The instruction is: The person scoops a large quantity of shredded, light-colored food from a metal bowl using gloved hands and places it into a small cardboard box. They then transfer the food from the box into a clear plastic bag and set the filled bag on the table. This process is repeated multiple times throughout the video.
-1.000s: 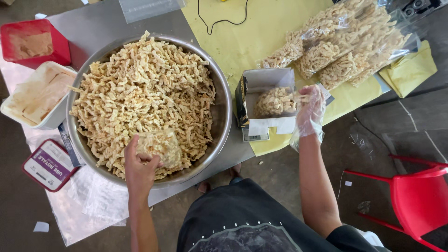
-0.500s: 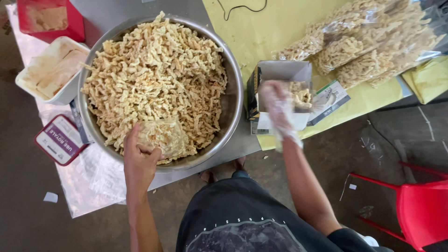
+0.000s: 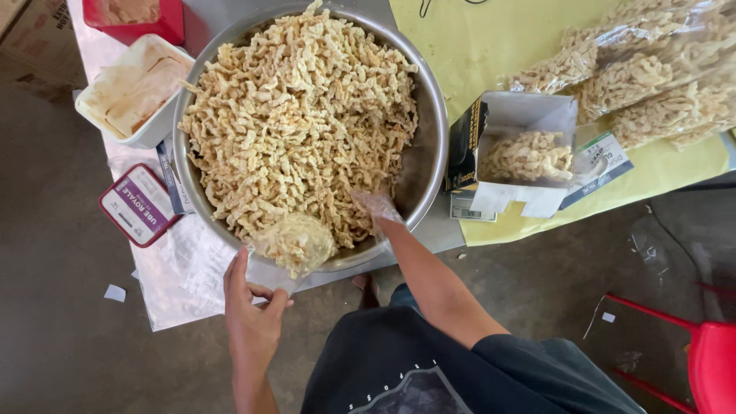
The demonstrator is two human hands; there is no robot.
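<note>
Left hand [image 3: 253,318] pinches a part-filled clear bag [image 3: 295,244]; gloved right hand [image 3: 376,205] grabs snacks [image 3: 299,115] in the steel bowl [image 3: 433,115].

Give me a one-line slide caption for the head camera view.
Left hand holds a clear bag of fried snacks at the steel bowl's rim while the gloved right hand reaches into the pile.
</note>
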